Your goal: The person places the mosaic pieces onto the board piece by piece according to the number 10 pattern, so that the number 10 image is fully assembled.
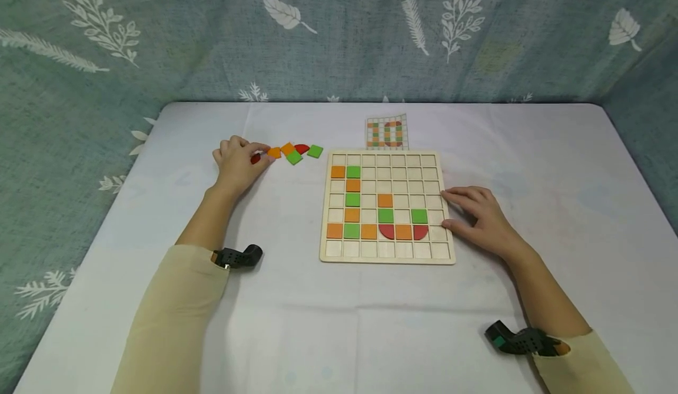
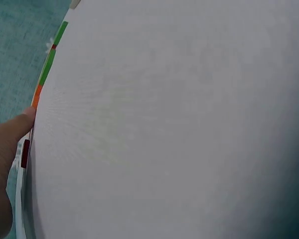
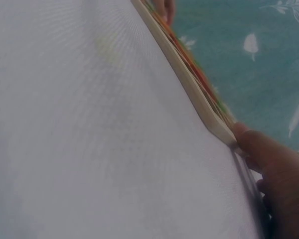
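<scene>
My left hand point(image 1: 238, 161), upper left: thumb and fingertip at orange tile point(image 1: 274, 153), pinched or not, cannot tell | grid board point(image 1: 401, 186), centre: lower right of tile | my right hand point(image 1: 484, 216), nearer board, touching its right edge, fingers extended

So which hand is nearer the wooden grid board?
Right. The right hand touches the right edge of the wooden grid board; the left hand is apart from it, off to the left, at the loose tiles.
</scene>
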`<state>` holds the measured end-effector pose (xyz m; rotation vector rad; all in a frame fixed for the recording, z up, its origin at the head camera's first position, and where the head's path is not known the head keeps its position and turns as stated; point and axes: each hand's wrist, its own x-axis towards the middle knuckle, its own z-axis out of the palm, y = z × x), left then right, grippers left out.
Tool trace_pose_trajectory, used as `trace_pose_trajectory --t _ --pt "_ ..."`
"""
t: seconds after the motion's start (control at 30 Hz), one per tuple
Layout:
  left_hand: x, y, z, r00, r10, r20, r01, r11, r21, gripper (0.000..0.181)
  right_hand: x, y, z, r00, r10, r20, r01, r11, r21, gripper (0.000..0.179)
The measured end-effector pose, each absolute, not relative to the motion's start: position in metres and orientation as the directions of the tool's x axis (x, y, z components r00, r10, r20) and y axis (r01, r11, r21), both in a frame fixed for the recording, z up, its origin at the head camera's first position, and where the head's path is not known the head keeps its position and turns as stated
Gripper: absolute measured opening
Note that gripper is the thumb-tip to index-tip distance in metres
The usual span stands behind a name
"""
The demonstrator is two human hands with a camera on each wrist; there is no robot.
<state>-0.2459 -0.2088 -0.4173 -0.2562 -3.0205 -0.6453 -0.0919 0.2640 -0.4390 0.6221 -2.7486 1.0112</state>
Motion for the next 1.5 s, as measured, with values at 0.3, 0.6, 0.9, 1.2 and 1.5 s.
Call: trace_pose_trajectory --t 0.3,0.6,0.9,1.2,1.5 --pt "-0.231 -0.205 -0.423 -0.951 0.210 0.226 0.290 0.859 0.422 0.029 -0.090 0.264 -0.441 -0.908 -0.322 0.268 -0.419 0.691 -0.589 0.055" --pt "-0.215 -0.201 -0.431 -0.900 0.320 0.297 0.426 0.791 0.440 0.026 -0.090 0.264 -0.444 -0.905 -0.326 0.272 -0.425 0.690 -0.586 0.056" --pt "-0.204 -0.184 -0.436 -0.841 0.386 0.380 0.536 0.691 0.485 0.024 -0.090 0.263 -0.443 -0.906 -0.321 0.275 -0.423 0.687 -0.591 0.055" --pt "-0.194 -0.153 -0.427 -0.782 0.447 0.435 0.622 0.608 0.494 0.024 -0.091 0.263 -0.441 -0.901 -0.329 0.284 -0.434 0.688 -0.582 0.056" --pt "-0.188 -0.113 -0.422 -0.721 0.503 0.477 0.693 0.528 0.491 0.025 -0.092 0.263 -0.442 -0.895 -0.333 0.298 -0.447 0.671 -0.592 0.056"
